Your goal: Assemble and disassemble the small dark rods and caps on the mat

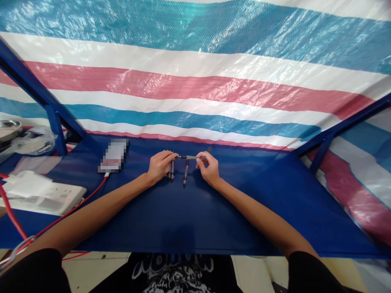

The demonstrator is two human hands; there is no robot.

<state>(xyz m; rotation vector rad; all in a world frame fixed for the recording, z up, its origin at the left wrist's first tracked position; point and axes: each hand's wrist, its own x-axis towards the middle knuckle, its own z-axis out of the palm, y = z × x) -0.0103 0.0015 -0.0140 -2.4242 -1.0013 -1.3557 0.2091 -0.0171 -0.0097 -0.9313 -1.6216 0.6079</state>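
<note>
Between my hands, just over the blue tabletop [171,215], a slim pen [187,157] lies level, dark toward the left and clear-grey toward the right. My left hand [160,165] is closed on its left end. The fingertips of my right hand [208,167] pinch its right end. Below it one pen [185,175] rests on the table, pointing toward me. Several more pens [171,173] lie side by side, partly hidden by my left hand. A small dark round piece [209,149] sits just beyond my right hand.
A phone [113,155] with a red cable [91,193] lies at the left. A white power strip [65,199] and plastic bags [33,140] are farther left. Striped sheeting [195,87] hangs behind the table, between blue metal bars [56,130].
</note>
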